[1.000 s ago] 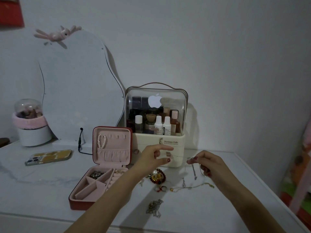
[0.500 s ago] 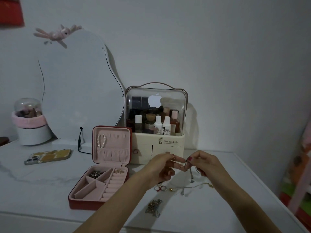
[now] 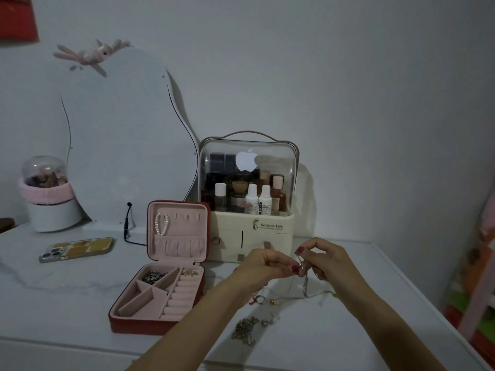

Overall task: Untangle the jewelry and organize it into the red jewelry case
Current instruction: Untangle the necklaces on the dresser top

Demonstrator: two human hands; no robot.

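From the head camera we see both hands raised over the white table (image 3: 348, 330), meeting just in front of the cream cosmetics organizer (image 3: 249, 234). Our left hand (image 3: 263, 269) has its fingers curled, thumb and forefinger pinching the top of a thin silver chain (image 3: 304, 283); our right hand (image 3: 325, 259) pinches the same chain just beside it, fingertips nearly touching the left ones. The chain hangs down from the pinch toward the table; in this dim light we cannot tell whether its lower end is caught in the fine strand (image 3: 308, 295) lying below. Near that strand sit a small red-and-silver ring (image 3: 258, 299) and, closer to us, a heap of dull metal chain (image 3: 245, 330). The red jewelry case (image 3: 150, 324) stands open to the left of the hands, lid upright, a pearl bracelet (image 3: 162, 224) hung inside the lid and dark metal pieces (image 3: 153, 277) in a back compartment of its pink tray. A phone (image 3: 77, 249) lies further left.
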